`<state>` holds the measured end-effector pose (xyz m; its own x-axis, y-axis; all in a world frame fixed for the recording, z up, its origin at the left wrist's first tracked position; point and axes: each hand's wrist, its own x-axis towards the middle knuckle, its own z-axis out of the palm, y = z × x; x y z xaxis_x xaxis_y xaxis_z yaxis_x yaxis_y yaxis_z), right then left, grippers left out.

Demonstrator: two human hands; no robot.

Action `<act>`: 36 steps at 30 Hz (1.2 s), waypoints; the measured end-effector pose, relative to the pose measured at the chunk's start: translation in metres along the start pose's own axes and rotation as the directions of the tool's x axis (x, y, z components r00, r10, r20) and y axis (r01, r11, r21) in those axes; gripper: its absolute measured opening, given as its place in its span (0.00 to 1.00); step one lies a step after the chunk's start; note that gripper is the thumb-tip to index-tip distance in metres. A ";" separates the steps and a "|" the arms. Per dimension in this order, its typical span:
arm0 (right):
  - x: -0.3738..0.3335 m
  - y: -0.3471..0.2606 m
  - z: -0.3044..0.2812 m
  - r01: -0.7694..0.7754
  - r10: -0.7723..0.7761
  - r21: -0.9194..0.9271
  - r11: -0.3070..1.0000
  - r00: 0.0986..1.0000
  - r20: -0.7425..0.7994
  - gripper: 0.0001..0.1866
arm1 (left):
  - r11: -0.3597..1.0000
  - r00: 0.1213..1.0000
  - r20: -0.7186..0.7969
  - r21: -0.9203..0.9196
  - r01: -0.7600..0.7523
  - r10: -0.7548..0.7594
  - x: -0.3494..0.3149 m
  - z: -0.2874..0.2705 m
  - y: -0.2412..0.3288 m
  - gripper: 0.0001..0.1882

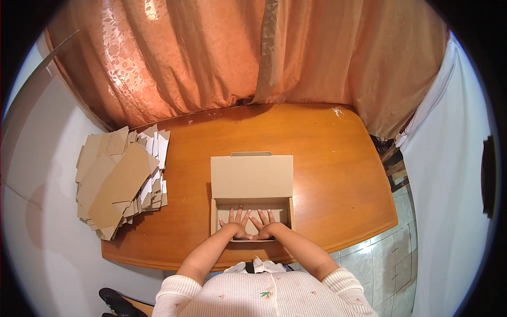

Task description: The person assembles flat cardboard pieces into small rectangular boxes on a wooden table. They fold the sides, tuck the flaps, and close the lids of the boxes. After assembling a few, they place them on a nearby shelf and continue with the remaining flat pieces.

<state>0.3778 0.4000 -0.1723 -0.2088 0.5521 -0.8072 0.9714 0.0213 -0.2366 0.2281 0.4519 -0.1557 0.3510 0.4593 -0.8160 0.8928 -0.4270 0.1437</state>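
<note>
A brown cardboard box (252, 177) stands near the front edge of the wooden table, its lid raised and tilted back with a small tuck flap at the top. Inside it, my left hand (237, 222) lies with fingers spread against the box floor. Beside it my right hand (263, 222) is spread the same way, the two thumbs close together near the front wall. Neither hand holds anything. My wrists cross over the front wall and partly hide it.
A tall, untidy pile of flat cardboard pieces (119, 179), some white, lies on the table's left side. Orange curtains (211, 53) hang along the far edge of the table (338, 174). A white cloth (443, 158) hangs at the right, and a black shoe (119, 301) shows at lower left.
</note>
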 end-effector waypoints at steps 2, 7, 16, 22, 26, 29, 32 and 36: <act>-0.005 0.001 -0.003 -0.075 0.075 0.014 0.997 0.997 0.000 0.56 | 1.000 1.000 -0.013 -0.013 0.028 -0.028 -0.008 -0.005 0.005 0.63; -0.016 0.000 0.007 -0.108 0.108 -0.004 0.994 0.991 -0.074 0.52 | 0.999 0.998 -0.049 -0.044 0.031 -0.034 -0.009 0.005 0.004 0.50; -0.026 -0.005 0.005 -0.156 0.161 0.093 0.983 0.986 -0.050 0.43 | 0.996 0.999 -0.038 -0.092 0.011 -0.014 -0.009 0.002 0.001 0.39; -0.034 -0.018 -0.003 -0.201 0.202 0.059 0.978 0.979 -0.015 0.46 | 0.998 1.000 -0.022 -0.057 0.011 -0.012 -0.013 -0.003 0.001 0.43; -0.036 -0.009 -0.009 -0.135 0.133 0.166 0.977 0.991 0.024 0.47 | 0.998 1.000 -0.001 -0.055 0.018 -0.018 -0.011 -0.003 0.002 0.43; -0.026 -0.003 -0.001 -0.125 0.122 0.186 0.975 0.992 0.025 0.45 | 0.997 1.000 0.012 -0.072 0.024 -0.023 -0.010 -0.005 0.004 0.41; -0.025 -0.009 -0.004 -0.163 0.164 0.263 0.951 0.986 0.017 0.44 | 0.995 0.999 0.015 -0.090 0.031 -0.030 -0.006 -0.003 0.002 0.39; -0.025 -0.012 -0.014 -0.197 0.211 0.296 0.934 0.977 -0.014 0.43 | 0.995 1.000 0.006 -0.093 0.024 -0.023 -0.002 -0.003 0.003 0.37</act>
<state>0.3727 0.3973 -0.1413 0.0027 0.5561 -0.8311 0.9153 -0.3360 -0.2219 0.2306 0.4524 -0.1519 0.3283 0.4645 -0.8224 0.9232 -0.3420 0.1754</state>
